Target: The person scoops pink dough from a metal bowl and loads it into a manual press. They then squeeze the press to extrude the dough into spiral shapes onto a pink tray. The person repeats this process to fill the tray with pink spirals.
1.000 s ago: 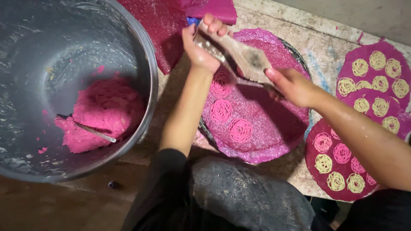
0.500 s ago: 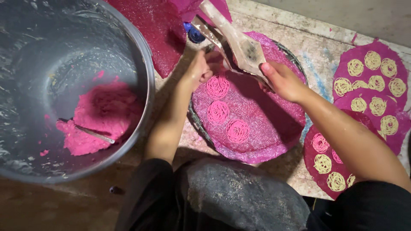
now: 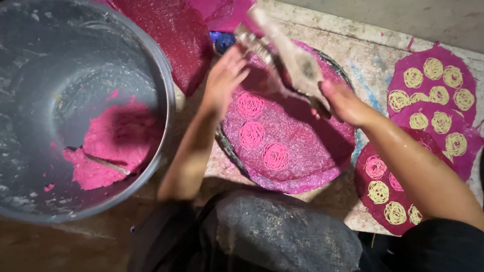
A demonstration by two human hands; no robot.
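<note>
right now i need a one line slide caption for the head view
Two bare hands, left hand and right hand, work a dough press over a pink mat with three pink noodle coils.

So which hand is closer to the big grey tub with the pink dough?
The left hand. It sits just right of the tub's rim, while the right hand is farther away, across the round pink mat.

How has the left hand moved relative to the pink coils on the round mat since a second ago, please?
Yes. The left hand let go of the press and moved down toward the pink coils, now open beside them.
</note>
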